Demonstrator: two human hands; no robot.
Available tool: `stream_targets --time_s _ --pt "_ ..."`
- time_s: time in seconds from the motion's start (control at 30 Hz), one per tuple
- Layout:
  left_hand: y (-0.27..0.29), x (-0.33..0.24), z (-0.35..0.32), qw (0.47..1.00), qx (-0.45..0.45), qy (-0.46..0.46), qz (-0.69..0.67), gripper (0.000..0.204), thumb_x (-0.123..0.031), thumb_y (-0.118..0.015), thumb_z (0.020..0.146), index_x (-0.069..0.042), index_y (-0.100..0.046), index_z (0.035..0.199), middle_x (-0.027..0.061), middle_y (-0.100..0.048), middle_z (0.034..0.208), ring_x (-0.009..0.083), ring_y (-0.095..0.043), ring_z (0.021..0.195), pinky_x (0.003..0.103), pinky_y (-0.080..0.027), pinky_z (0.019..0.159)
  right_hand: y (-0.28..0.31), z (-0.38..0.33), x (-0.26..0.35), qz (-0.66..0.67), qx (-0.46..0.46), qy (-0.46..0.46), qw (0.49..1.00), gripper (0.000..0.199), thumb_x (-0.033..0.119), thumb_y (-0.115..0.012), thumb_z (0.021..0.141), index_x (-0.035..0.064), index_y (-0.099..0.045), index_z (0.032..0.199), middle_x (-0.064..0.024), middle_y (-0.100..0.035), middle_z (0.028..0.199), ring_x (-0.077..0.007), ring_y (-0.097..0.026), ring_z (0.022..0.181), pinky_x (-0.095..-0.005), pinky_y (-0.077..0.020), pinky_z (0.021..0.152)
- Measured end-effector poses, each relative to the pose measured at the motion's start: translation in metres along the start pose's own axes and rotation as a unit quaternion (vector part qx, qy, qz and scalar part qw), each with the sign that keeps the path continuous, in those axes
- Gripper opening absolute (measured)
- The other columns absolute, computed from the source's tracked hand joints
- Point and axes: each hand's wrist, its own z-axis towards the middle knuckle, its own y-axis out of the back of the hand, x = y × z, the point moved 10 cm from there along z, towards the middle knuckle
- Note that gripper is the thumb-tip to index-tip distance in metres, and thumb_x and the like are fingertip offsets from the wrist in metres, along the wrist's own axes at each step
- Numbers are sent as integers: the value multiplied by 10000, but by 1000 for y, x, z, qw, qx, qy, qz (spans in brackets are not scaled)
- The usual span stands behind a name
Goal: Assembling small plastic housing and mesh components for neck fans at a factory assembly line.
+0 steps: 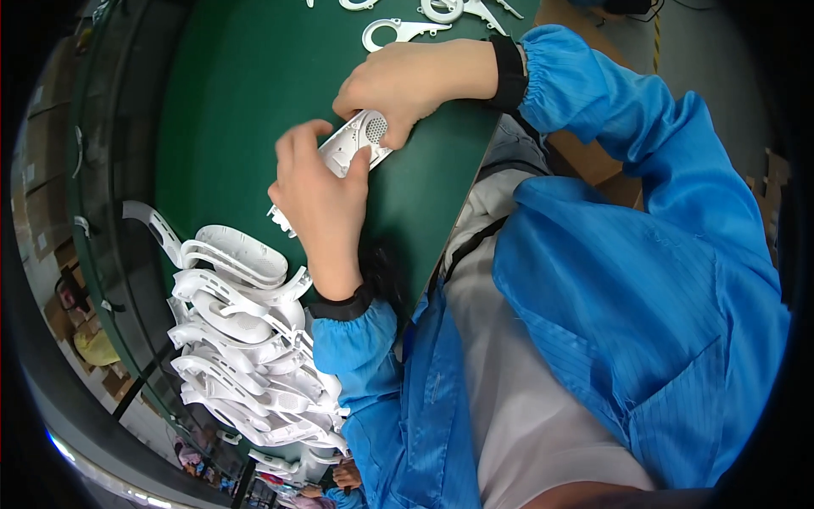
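A long white plastic housing [339,150] with a round grille of small holes lies tilted between my two hands, over the green table. My right hand [403,81] is closed round its upper end, thumb beside the grille. From the lower left, my left hand [320,191] grips its side, with the thumb on the inner face and the fingers over the far edge. A toothed white end [281,220] shows below the left hand; whether it belongs to the same housing is hidden.
A pile of white curved plastic shells [242,339] sits left of my left arm. White ring-shaped parts with arms [403,32] lie at the table's far edge. The green table [225,110] has a dark rail [119,170] along its left. Another person's hand [346,475] shows at the bottom.
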Motion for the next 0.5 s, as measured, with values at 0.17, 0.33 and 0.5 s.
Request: stream_targets --time_s 0.17,0.33,0.5 --pt "-14 8 10 994 73 35 70 307 -252 -730 722 -96 -665 977 79 -672 898 287 -616 852 417 -411 754 15 -2 -6 127 5 -4 992 323 298 -733 668 14 -639 789 -107 -610 677 -277 -586 609 -380 -436 533" --pt "-8 7 4 995 33 6 95 333 -275 -730 722 -112 -677 1007 73 -680 910 286 -610 858 415 -409 759 18 7 8 82 -19 61 995 306 282 -693 771 -12 -612 739 -147 -589 626 -285 -563 564 -387 -416 517" --pt "69 2 -31 927 -325 -125 -135 145 -58 -610 735 -62 -637 877 63 -623 912 247 -551 840 356 -324 854 41 6 5 96 -75 36 992 294 296 -643 842 3 -616 822 -125 -568 638 -257 -535 569 -361 -407 535"
